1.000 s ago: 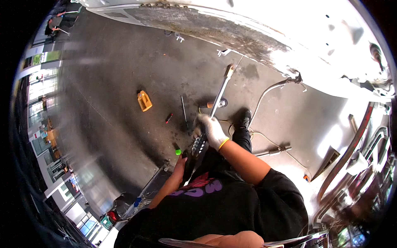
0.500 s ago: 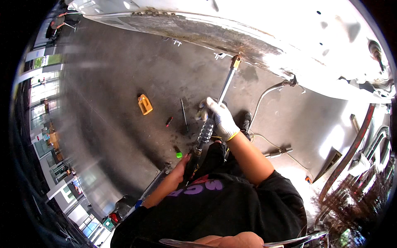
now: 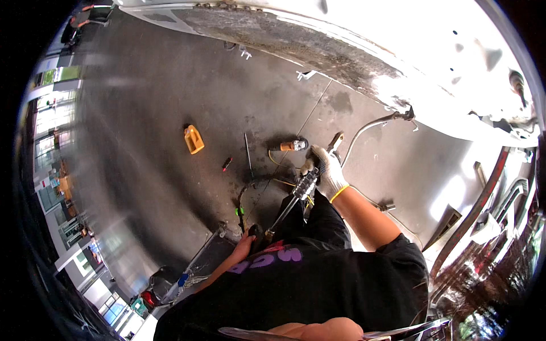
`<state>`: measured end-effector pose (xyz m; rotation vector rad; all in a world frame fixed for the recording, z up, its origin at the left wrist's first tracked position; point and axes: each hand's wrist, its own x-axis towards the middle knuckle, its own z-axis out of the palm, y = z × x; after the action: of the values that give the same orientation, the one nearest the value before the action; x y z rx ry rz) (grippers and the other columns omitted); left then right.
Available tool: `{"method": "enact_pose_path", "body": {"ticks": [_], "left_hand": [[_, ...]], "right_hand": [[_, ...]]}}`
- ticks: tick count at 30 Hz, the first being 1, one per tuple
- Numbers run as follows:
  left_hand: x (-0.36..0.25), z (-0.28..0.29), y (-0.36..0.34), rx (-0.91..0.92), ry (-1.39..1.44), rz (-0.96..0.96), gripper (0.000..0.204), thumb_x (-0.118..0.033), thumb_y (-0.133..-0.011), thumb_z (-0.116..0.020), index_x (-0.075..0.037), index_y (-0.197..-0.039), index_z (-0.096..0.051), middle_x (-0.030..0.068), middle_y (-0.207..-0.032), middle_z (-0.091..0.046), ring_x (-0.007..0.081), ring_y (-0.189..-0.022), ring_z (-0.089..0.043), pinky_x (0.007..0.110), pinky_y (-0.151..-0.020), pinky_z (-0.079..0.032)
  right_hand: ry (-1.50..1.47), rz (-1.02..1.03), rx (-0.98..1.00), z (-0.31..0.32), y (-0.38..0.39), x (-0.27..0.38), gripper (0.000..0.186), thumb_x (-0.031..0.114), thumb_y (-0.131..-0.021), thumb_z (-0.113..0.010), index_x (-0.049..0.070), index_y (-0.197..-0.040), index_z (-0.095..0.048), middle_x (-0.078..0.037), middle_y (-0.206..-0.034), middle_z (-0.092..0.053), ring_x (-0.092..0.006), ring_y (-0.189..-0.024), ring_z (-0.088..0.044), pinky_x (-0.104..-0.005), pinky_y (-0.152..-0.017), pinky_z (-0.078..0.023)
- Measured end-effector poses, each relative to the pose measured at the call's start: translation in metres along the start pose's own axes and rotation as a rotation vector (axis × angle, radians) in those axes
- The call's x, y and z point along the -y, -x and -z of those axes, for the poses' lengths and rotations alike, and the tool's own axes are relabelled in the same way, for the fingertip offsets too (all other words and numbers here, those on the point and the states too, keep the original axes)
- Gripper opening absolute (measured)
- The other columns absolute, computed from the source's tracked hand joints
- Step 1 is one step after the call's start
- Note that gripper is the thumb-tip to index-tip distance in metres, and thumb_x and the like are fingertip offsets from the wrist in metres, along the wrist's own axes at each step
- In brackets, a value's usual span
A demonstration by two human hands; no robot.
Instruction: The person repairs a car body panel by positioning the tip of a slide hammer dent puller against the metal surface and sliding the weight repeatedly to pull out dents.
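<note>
We looked down on a dark grey floor [image 3: 159,102], with a long white panel [image 3: 455,34] along its far edge, its underside grimy. Nearer us was a black shirt [image 3: 352,278] with purple lettering across the chest.

In front of the shirt, aslant, was the long metal tool [image 3: 305,183], its ribbed middle between the two hands and its tan-tipped head well apart from the panel. The right hand [image 3: 330,170], in a white glove with a yellow cuff, had its fingers curled round the shaft just beyond the ribs. The left hand [image 3: 244,247] was at the tool's dark lower end; we could not tell how far its fingers were closed.

On the floor lay a yellow jug [image 3: 194,140], whose contents we could not make out; we could read no label on it. To its right lay an orange-and-silver power tool [image 3: 293,146], and between them were a thin dark rod [image 3: 248,154] and a small red-and-black tool [image 3: 227,163].
</note>
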<state>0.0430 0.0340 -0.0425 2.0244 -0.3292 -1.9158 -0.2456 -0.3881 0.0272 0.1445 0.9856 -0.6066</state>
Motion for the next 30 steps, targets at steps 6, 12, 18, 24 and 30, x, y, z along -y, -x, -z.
{"method": "enact_pose_path", "body": {"ticks": [6,12,18,24,30], "left_hand": [[-0.083,-0.035,-0.021,0.095,0.373,-0.083,0.060,-0.033,-0.108,-0.053,-0.019,-0.165,-0.040,0.0124,-0.143,-0.063,0.0262,-0.123,-0.064,0.040,-0.101,-0.054],[-0.136,-0.059,0.001,0.262,0.407,0.204,0.049,-0.048,-0.111,-0.052,-0.023,-0.153,-0.049,0.0064,-0.106,-0.070,0.0200,-0.079,-0.068,0.037,-0.059,-0.057],[-0.159,-0.059,0.011,0.257,0.399,0.390,0.046,-0.053,-0.112,-0.049,-0.024,-0.148,-0.053,0.0046,-0.091,-0.068,0.0172,-0.073,-0.067,0.032,-0.059,-0.057],[-0.177,-0.055,0.027,0.139,0.336,0.324,0.043,-0.053,-0.114,-0.047,-0.024,-0.144,-0.056,0.0031,-0.088,-0.069,0.0179,-0.071,-0.067,0.033,-0.058,-0.056],[-0.165,-0.062,0.001,0.066,0.410,0.231,0.060,-0.050,-0.104,-0.060,-0.022,-0.155,-0.048,0.0067,-0.103,-0.068,0.0198,-0.075,-0.068,0.037,-0.054,-0.056]], "right_hand": [[0.107,0.137,0.191,-0.040,0.021,-0.036,0.021,0.025,-0.108,-0.063,0.005,-0.102,-0.063,-0.009,-0.065,-0.061,-0.0264,-0.056,-0.061,-0.0458,-0.062,-0.057],[0.044,0.135,0.255,-0.041,0.029,-0.038,0.020,0.022,-0.108,-0.063,0.003,-0.107,-0.060,-0.012,-0.071,-0.062,-0.0276,-0.056,-0.063,-0.0464,-0.059,-0.059],[0.082,0.142,0.282,-0.043,0.027,-0.031,0.020,0.023,-0.109,-0.061,0.003,-0.103,-0.059,-0.013,-0.070,-0.063,-0.0273,-0.058,-0.063,-0.0439,-0.060,-0.059],[-0.106,0.134,0.277,-0.035,0.034,-0.061,0.024,0.025,-0.106,-0.070,0.002,-0.112,-0.068,-0.017,-0.107,-0.075,-0.0315,-0.091,-0.075,-0.0483,-0.085,-0.063],[0.127,0.076,0.353,-0.023,0.007,-0.051,0.024,0.026,-0.107,-0.067,0.004,-0.098,-0.067,-0.013,-0.082,-0.071,-0.0289,-0.073,-0.071,-0.0451,-0.072,-0.061]]}}
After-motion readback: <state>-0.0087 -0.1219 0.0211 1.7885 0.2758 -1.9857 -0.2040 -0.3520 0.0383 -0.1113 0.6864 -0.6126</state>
